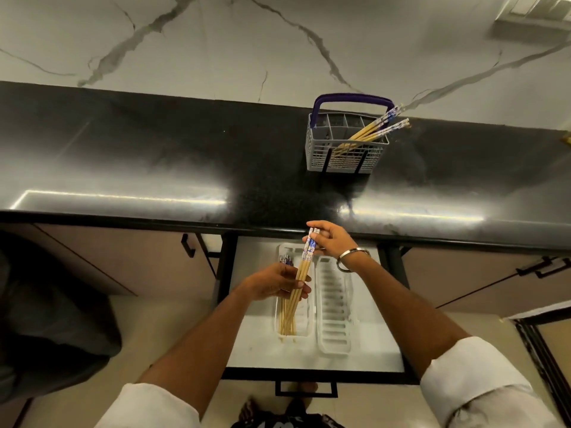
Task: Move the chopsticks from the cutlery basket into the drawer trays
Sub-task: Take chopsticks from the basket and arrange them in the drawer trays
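- Open drawer [364,362] sits below the black countertop [154,149], pulled out toward the person.
- Two white slotted trays lie side by side in the drawer: left tray [309,307], right tray [335,307].
- Right hand [332,239] pinches the patterned top ends of a held chopstick bundle [304,267] between thumb and fingers, fingers closed on it.
- Left hand [276,285] is curled around the middle of the same bundle, thumb across the front (both hands grip it at once).
- Bundle slants from upper right down to lower left; its plain wooden tips reach into the left tray, near its front end.
- More chopsticks seem to lie in the left tray already; blue patterned ends [285,260] show just above the left hand. Can't tell the count, or which sticks are held and which are lying loose.
- Right tray holds nothing visible.
- Silver bangle [350,257] on the right wrist; white sleeves rolled up on both forearms.
- Grey cutlery basket [318,152] with a purple handle [352,98] stands on the countertop, toward the back and well apart from the hands.
- Remaining chopsticks [375,129] lean in the basket's right compartment, patterned ends up and tilted right, past the rim.
- Marble-veined wall [247,41] runs behind the counter.
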